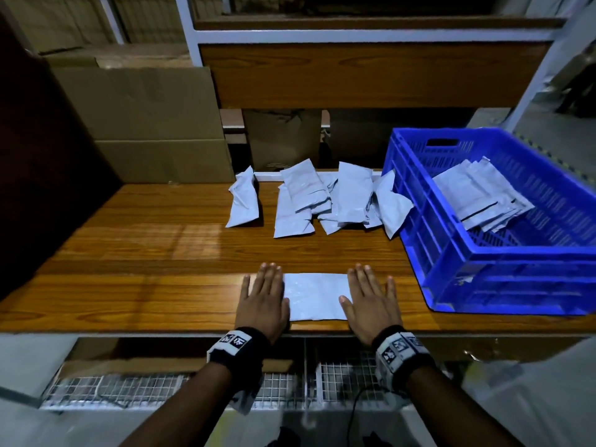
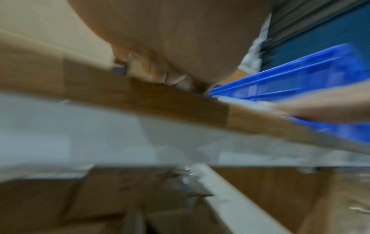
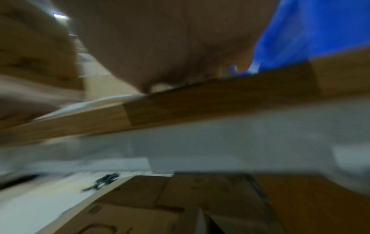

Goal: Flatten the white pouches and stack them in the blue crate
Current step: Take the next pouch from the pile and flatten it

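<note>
A white pouch (image 1: pixel 316 295) lies flat near the front edge of the wooden table (image 1: pixel 145 246). My left hand (image 1: pixel 263 296) presses its left end and my right hand (image 1: pixel 371 301) presses its right end, both with straight fingers, palms down. Several unflattened white pouches (image 1: pixel 317 198) lie in a loose pile at the back of the table. The blue crate (image 1: pixel 483 262) stands at the right and holds a stack of flattened pouches (image 1: pixel 480 195). Both wrist views are blurred; the left wrist view shows the crate (image 2: pixel 300 76), the right wrist view the pouch's edge (image 3: pixel 96 102).
A large cardboard box (image 1: pixel 142 124) stands at the back left. A wooden shelf panel (image 1: pixel 354 75) with a white metal frame rises behind the pile. A wire mesh rack (image 1: pixel 180 385) lies below the table's front edge.
</note>
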Demonstrator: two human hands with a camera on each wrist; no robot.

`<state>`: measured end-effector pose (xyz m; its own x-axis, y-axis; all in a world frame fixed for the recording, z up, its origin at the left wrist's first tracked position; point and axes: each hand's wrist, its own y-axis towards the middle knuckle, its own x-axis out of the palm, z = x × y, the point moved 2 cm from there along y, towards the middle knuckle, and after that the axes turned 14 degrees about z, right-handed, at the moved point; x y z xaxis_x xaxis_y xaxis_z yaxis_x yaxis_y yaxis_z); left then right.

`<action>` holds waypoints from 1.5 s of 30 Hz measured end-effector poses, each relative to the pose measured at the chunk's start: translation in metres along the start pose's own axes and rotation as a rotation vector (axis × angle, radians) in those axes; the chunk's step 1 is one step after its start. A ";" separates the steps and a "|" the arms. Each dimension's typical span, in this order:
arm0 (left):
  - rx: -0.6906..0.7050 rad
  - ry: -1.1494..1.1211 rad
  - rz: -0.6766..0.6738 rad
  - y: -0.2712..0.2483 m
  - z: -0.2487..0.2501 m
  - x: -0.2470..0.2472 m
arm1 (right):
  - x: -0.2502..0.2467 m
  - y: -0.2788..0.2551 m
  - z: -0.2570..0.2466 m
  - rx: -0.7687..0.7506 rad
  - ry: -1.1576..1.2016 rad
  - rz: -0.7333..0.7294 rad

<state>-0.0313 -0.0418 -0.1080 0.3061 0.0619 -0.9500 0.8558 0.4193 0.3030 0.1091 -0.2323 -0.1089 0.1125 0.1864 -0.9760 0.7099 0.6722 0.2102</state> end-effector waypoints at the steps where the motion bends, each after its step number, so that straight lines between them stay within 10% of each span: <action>1: 0.046 -0.026 0.046 0.004 0.012 -0.002 | -0.003 0.002 -0.011 -0.052 0.013 0.043; 10: 0.038 -0.081 -0.084 0.015 0.042 0.029 | 0.012 0.008 -0.056 -0.078 0.154 0.007; 21: -0.018 -0.212 -0.071 0.001 -0.015 0.020 | 0.013 -0.004 0.031 0.030 0.121 -0.035; 30: 0.428 -0.347 -0.058 -0.035 -0.063 0.003 | 0.009 -0.030 0.059 -0.301 0.174 -0.079; 40: -0.295 -0.967 0.362 -0.015 -0.061 -0.020 | -0.029 -0.022 0.054 0.205 0.966 0.178; 45: -0.611 -0.741 0.174 0.009 -0.061 -0.005 | -0.032 -0.004 0.048 0.293 0.524 0.089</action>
<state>-0.0503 0.0168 -0.1052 0.7713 -0.3298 -0.5444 0.4737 0.8687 0.1449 0.1361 -0.2757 -0.0810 -0.1246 0.6111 -0.7817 0.8838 0.4264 0.1925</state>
